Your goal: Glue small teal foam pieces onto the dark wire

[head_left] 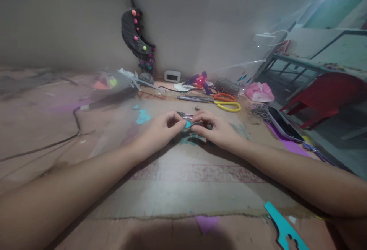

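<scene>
A small turquoise piece [187, 124] is pinched between thumb and fingers of my left hand [168, 127], over the middle of the cardboard sheet [186, 200]. Close against it on the other side, my right hand [213, 127] has thumb and fingertips closed at the piece's edge, on a thin dark strip or strand [196, 124] whose kind I cannot make out. Just behind the fingertips lies a small metal tool [185, 115], partly hidden. Turquoise scraps [142, 117] lie to the left of my left hand.
Behind my hands are scissors [212, 100] with orange and yellow handles, a lit glue gun [200, 83], grey yarn [227, 86] and a white clock [172, 76]. A phone [283, 123] lies right; a cut turquoise sheet [283, 227] lies near front. A moon-shaped decoration [130, 32] hangs on the wall.
</scene>
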### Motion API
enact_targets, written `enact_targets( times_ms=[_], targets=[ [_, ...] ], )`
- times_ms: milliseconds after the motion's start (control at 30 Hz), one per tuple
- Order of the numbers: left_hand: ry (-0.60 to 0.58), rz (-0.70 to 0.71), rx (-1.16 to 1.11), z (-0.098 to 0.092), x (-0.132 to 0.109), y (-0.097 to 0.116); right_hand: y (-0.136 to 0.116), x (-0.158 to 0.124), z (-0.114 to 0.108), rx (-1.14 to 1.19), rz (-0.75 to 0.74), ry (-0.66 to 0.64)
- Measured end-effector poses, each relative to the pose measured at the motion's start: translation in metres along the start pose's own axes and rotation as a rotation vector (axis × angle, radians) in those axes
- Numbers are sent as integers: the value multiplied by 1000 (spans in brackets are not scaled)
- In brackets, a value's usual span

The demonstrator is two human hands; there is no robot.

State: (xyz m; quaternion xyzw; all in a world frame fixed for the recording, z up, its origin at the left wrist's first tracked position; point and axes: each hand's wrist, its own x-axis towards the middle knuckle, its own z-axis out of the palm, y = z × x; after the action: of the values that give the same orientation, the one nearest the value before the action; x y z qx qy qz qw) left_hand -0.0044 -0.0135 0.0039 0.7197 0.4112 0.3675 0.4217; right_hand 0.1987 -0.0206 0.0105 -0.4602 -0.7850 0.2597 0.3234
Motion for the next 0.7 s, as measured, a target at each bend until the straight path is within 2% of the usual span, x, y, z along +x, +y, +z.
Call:
enact_targets(
  times_ms=[500, 700],
  targets=[
    [-31, -19, 41, 1, -1, 4, -2, -1, 0, 27, -41, 10],
    [-36, -34, 16, 0, -1, 5, 1, 0, 0, 139, 64, 35]
  ],
)
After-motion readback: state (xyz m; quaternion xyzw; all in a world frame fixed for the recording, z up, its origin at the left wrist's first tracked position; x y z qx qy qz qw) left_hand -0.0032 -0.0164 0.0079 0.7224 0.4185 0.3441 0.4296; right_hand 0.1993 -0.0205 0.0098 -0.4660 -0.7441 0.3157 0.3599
